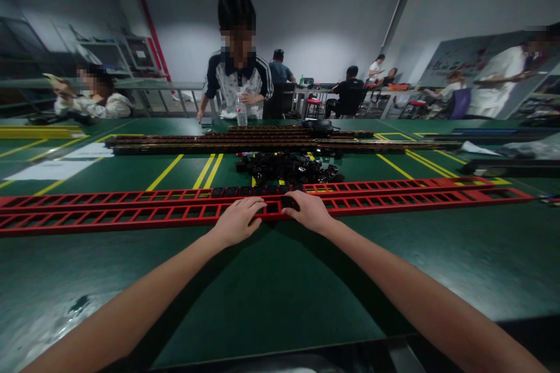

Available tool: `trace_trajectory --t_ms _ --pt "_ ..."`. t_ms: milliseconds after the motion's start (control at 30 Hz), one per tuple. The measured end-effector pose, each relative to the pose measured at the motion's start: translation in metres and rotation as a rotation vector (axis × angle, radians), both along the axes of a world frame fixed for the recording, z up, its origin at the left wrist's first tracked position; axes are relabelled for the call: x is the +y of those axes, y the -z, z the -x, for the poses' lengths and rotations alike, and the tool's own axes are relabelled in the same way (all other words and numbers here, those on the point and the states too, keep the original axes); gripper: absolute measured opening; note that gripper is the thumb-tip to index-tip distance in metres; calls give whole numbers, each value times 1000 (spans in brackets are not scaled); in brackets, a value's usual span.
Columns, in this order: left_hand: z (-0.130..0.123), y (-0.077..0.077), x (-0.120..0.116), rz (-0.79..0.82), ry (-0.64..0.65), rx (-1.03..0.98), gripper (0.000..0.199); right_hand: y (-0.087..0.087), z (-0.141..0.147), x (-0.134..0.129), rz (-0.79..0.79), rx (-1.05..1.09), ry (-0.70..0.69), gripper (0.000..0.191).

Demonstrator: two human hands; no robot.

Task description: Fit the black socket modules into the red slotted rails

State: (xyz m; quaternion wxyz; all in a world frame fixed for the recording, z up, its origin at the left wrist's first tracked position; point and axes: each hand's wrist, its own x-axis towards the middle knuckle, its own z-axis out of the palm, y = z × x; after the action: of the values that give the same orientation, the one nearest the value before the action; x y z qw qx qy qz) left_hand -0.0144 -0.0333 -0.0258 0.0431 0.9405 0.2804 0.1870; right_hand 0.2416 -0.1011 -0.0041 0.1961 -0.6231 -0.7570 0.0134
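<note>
Two long red slotted strips (166, 213), each like a ladder with a row of openings, lie side by side across the green table. My left hand (238, 221) is closed on the nearer strip, its fingers over the top and the thumb at the near edge. With fingers bent, my right hand (308, 211) holds a small black square part (289, 203) at an opening of that same strip. Several similar black parts (231, 191) sit in the far strip's openings. Just behind the strips is a heap of loose black parts (289, 168).
Long dark brown rails (196, 143) are stacked beyond the heap. White sheets (56, 168) and yellow bars (39, 132) lie on the left, a dark bar (511, 168) on the right. Across the table a person (238, 70) stands by a clear bottle (242, 112). Other people are farther back.
</note>
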Motion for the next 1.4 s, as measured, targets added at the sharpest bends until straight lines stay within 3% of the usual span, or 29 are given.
trace_trajectory --t_ms 400,600,933,1267,1400 --pt "0 -2 -1 -2 7 0 42 0 -2 -1 -12 -150 -11 41" --pt "0 -1 -1 -11 8 -13 41 -1 -2 1 -21 -129 -31 39" --pt "-2 -4 -2 3 -4 1 39 -16 1 6 102 -44 -1 34" --pt "-1 -4 -3 2 -1 2 40 -5 -7 4 -15 -85 -65 38" --pt "1 -5 -2 11 7 5 40 -8 -37 14 -180 -39 110 35"
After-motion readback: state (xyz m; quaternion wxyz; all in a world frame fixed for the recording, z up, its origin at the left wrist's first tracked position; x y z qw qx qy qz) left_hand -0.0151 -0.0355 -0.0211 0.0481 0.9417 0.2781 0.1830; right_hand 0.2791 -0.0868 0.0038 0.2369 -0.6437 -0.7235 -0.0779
